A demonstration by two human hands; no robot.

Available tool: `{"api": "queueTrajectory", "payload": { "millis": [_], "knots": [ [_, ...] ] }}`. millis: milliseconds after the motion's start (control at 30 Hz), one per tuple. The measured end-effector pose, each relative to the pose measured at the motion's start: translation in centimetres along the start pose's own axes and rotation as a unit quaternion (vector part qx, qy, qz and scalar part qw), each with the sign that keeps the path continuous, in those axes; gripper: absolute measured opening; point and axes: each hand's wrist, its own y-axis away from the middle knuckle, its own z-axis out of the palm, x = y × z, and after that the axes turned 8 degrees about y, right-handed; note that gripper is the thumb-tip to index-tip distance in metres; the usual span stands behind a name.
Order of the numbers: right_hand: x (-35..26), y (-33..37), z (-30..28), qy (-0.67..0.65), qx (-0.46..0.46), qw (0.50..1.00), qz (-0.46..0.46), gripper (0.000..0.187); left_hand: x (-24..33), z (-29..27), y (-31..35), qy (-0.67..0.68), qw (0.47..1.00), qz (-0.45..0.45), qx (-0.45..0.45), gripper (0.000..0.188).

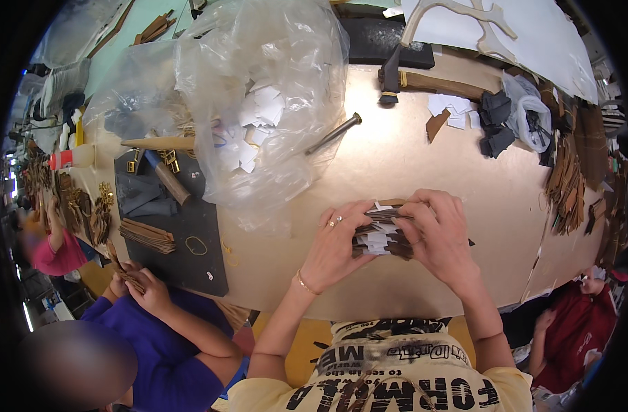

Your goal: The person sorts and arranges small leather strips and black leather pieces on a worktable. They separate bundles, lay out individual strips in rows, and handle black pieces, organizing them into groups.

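Observation:
Between my two hands is a stack of brown leather strips (pixel 379 235) with white paper slips sticking out between them. My left hand (pixel 338 237) grips the stack's left end, fingers on the far side and thumb on the near side. At the right end my right hand (pixel 437 230) presses its fingers against the strips. The stack is just above the tabletop or resting on it; I cannot tell which. My fingers hide both of its ends.
A clear plastic bag (pixel 280 185) with white paper slips lies left of centre, a metal punch (pixel 334 134) beside it. A hammer (pixel 437 84) lies at the back. Leather strips (pixel 566 192) pile up at right. At left, a person in purple (pixel 170 343) handles strips by a dark mat (pixel 197 264).

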Motion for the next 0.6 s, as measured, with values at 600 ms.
{"api": "queueTrajectory", "payload": {
  "millis": [600],
  "knots": [
    [-2.2, -1.7, -0.5, 0.323, -0.089, 0.929, -0.156, 0.023, 0.3, 0.0, 0.0, -0.045, 0.999, 0.030, 0.000, 0.063]
  ]
}}
